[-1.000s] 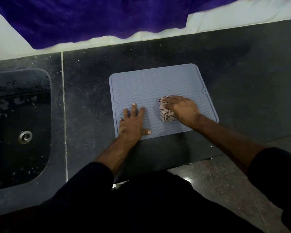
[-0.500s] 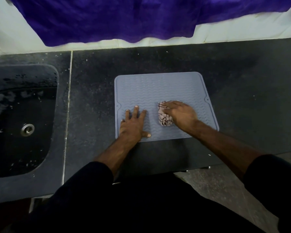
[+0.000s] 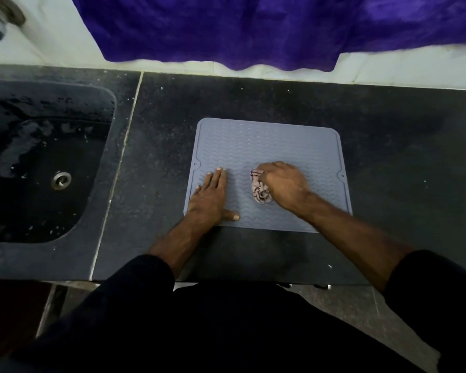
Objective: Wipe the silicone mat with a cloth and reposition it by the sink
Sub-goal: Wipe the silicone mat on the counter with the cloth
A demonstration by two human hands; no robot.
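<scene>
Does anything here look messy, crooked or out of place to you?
Mostly small things. Pale specks are scattered over the dark countertop and inside the wet sink. The silicone mat lies slightly askew to the counter edge, apart from the sink. Nothing looks damaged.

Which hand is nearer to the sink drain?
Left. The left hand presses flat on the mat's sink-side edge, across bare counter from the drain. The right hand grips the cloth near the mat's middle, farther away.
</scene>
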